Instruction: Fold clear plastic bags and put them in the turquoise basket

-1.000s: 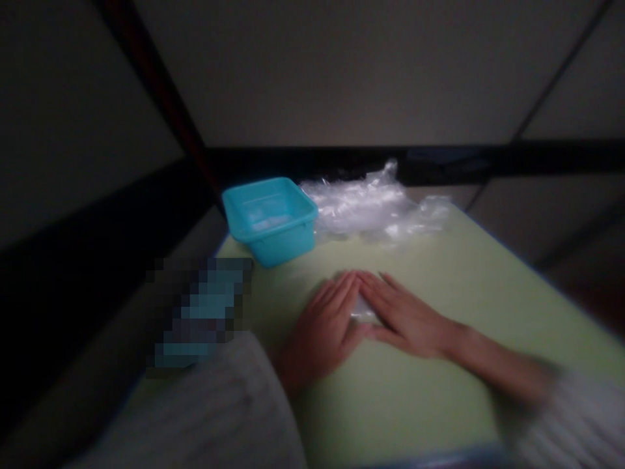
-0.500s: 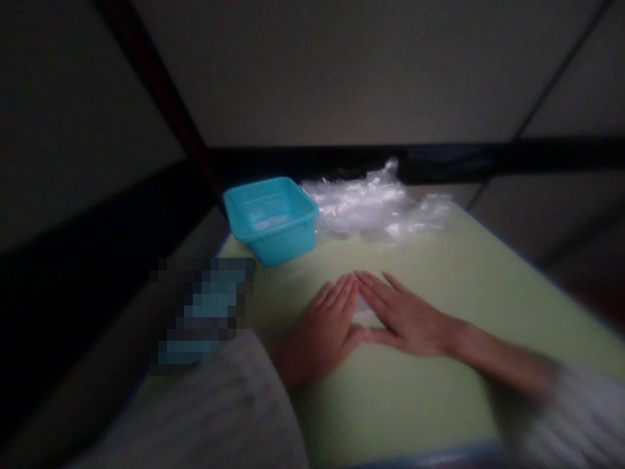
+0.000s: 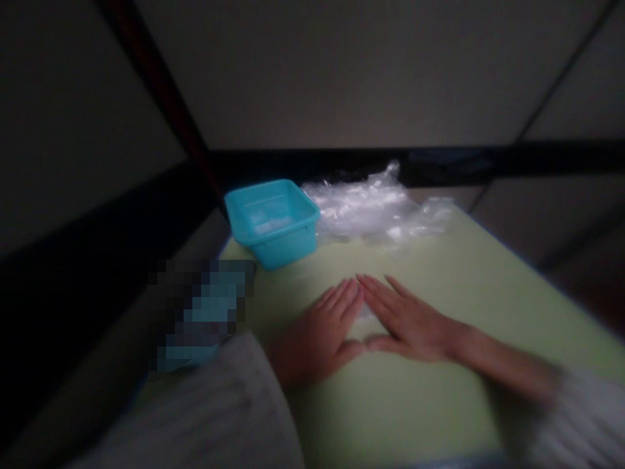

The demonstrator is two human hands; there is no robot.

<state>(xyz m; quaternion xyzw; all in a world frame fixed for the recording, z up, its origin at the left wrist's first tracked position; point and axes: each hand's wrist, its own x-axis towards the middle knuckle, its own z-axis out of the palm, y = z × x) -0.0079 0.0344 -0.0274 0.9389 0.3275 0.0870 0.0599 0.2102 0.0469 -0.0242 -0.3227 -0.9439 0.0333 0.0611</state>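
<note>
My left hand and my right hand lie flat, palms down, on the pale green tabletop, fingertips meeting. Between and under them lies a small clear plastic piece, mostly hidden; both hands press on it. A turquoise plastic tub stands beyond my left hand at the far left of the table. To the right of the tub, along the far edge, lies a heap of crumpled clear plastic bags. The picture is dim and blurred.
A dark rail runs behind the table and a dark post slants up at the left. A blurred-out patch sits at the table's left edge. My light ribbed sleeves fill the bottom corners.
My hands have slid slightly apart at the thumbs and toward me, staying flat on the plastic piece. The view has shifted a little.
</note>
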